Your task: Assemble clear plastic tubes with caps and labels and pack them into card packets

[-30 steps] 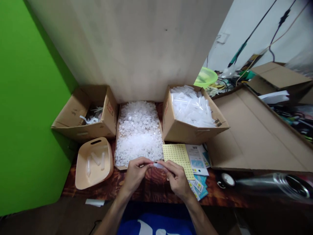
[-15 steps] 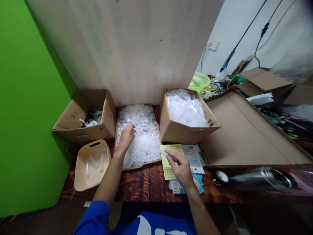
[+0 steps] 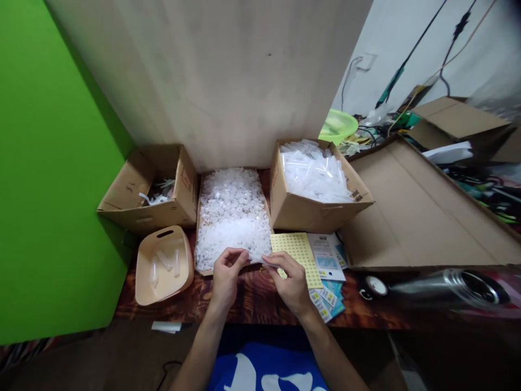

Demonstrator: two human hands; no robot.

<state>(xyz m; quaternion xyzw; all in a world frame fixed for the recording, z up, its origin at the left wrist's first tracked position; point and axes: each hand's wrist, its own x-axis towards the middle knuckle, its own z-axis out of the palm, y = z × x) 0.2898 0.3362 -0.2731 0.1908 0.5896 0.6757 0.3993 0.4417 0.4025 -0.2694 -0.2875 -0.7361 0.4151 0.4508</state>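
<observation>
No words or numbers can be read. Rows of tiny dark marks cover the yellow sheet (image 3: 304, 260) right of the frame's centre, and the white card (image 3: 324, 254) beside it, the left carton (image 3: 122, 210) and the right carton (image 3: 321, 216) bear print too small or blurred to make out.

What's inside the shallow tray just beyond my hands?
The shallow tray holds a mass of small whitish pieces. They cover its bottom, so anything beneath can't be seen. Your left hand and right hand also hide part of the near edge.

Tubes (image 3: 177, 263) in basket (image 3: 164, 281), tray (image 3: 206, 272) between boxes (image 3: 309, 216)
</observation>
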